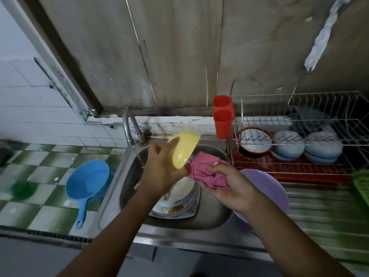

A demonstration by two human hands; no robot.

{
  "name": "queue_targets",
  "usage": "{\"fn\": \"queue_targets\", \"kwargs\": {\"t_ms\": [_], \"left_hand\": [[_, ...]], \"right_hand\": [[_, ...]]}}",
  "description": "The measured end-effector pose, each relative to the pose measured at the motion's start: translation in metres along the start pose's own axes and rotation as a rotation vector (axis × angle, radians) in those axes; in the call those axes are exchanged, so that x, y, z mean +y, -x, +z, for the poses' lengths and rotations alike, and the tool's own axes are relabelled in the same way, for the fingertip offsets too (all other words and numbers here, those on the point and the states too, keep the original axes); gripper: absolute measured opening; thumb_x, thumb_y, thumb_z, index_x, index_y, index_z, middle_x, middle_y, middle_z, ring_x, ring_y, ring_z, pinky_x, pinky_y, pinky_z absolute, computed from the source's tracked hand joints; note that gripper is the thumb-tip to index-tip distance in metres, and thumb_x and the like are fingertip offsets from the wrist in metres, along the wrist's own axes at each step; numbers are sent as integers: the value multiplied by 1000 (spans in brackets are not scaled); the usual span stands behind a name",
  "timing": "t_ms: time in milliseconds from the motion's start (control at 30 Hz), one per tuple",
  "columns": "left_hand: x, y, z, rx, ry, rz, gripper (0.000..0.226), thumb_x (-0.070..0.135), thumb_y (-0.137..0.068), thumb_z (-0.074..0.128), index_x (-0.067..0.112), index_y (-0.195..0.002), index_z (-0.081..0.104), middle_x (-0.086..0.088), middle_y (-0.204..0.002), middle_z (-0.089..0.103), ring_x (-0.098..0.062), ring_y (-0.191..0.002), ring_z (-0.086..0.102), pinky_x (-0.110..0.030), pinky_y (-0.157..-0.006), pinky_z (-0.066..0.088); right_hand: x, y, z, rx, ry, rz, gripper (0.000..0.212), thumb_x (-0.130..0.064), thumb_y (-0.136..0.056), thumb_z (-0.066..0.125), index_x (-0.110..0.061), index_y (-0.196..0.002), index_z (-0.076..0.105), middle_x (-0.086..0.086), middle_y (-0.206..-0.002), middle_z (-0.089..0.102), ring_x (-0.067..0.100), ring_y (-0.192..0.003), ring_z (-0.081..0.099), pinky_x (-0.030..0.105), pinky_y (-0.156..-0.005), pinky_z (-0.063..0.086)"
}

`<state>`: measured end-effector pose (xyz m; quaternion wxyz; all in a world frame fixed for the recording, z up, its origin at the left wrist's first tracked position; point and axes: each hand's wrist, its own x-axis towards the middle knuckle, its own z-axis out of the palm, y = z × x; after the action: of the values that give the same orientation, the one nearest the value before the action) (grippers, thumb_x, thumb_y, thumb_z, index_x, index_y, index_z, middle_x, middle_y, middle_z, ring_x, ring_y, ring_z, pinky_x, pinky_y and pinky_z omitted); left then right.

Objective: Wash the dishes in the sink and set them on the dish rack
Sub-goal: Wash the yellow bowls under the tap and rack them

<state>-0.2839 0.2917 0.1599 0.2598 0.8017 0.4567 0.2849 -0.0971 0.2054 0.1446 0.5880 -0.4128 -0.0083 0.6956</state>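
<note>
Yellow bowl [184, 150], tilted, clasped by the left grip [159, 168] above the sink [211, 214] (dirty plates [180, 194] stacked inside); right grip [229, 185] pinches a crumpled pink cloth [206, 170].

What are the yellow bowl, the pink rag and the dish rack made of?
The yellow bowl looks like plastic: smooth, evenly coloured, slightly glossy. The pink rag is soft cloth, crumpled into folds. The dish rack is thin metal wire, shiny silver.

The green-and-white tiled surface [50, 156] is carrying a blue dipper [87, 182] lying just left of the sink [111, 196], a blurred green pad [24, 189] sitting near its left edge, and a dish rack [279, 170] standing at its back right.
</note>
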Motion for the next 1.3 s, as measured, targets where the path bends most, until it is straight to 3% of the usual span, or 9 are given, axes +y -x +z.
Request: {"fn": "queue_targets", "kwargs": {"t_ms": [100,267,433,533,633,767,933,1200,1300], "left_hand": [[-28,4,17,-80,10,-30,93,49,-65,87,27,-148,50,-2,-120,39,-17,-106,53,-23,-88,44],[-45,-13,17,-41,204,-92,86,57,-59,73,43,-140,48,2,-117,42,18,-98,48,-1,-77,40],[-57,-26,14,-57,302,-206,80,50,-67,69,39,-144,50,3,-121,42,12,-100,46,-27,-89,49],[-62,-36,14,-50,401,-254,72,56,-74,63,39,-144,51,2,-129,48,2,-106,52,-26,-90,50],[-58,-49,10,-87,585,-320,59,68,-83,60,45,-138,54,11,-136,59,-7,-119,59,-37,-102,51],[-40,-60,-4,-151,736,-313,35,56,-98,49,39,-119,70,12,-116,74,-6,-110,68,-25,-91,52],[-32,-69,-19,-133,748,-227,47,60,-97,44,33,-128,66,7,-119,73,-11,-113,68,-36,-99,54],[-18,-79,-12,64,711,-223,62,71,-94,30,42,-146,46,8,-150,46,-10,-131,46,-17,-93,42],[-21,-80,-15,51,689,-227,68,83,-90,30,45,-143,49,5,-149,48,-15,-131,49,-32,-103,48]], "right_hand": [[5,-7,3,67,94,-11,41,2,-90,60,-5,-130,56,23,-122,68,32,-108,69,39,-81,60],[7,-18,1,152,107,-47,42,4,-90,59,-6,-130,55,22,-122,68,31,-106,70,36,-68,60],[9,-30,10,159,177,-130,39,6,-88,53,-7,-125,61,22,-124,67,33,-111,67,37,-73,62],[5,-35,23,229,608,-348,34,-6,-79,58,-9,-110,70,22,-111,72,32,-104,70,48,-94,57],[-2,-38,41,171,1079,-711,26,-10,-84,58,-13,-106,71,9,-95,74,12,-83,70,24,-72,55],[-19,-57,54,-135,1784,-1130,50,-18,-89,52,-14,-138,60,3,-139,61,20,-129,56,34,-109,45],[-55,-80,59,-224,2541,-1301,50,-19,-80,70,-15,-130,67,6,-139,63,35,-138,48,54,-116,33],[21,-56,83,-8,1567,-853,40,-11,-96,60,-29,-131,65,-8,-126,69,10,-113,62,15,-93,45],[-2,-62,65,-130,1940,-1138,46,-8,-83,71,-20,-127,68,-2,-131,68,18,-125,58,36,-107,47]]}}
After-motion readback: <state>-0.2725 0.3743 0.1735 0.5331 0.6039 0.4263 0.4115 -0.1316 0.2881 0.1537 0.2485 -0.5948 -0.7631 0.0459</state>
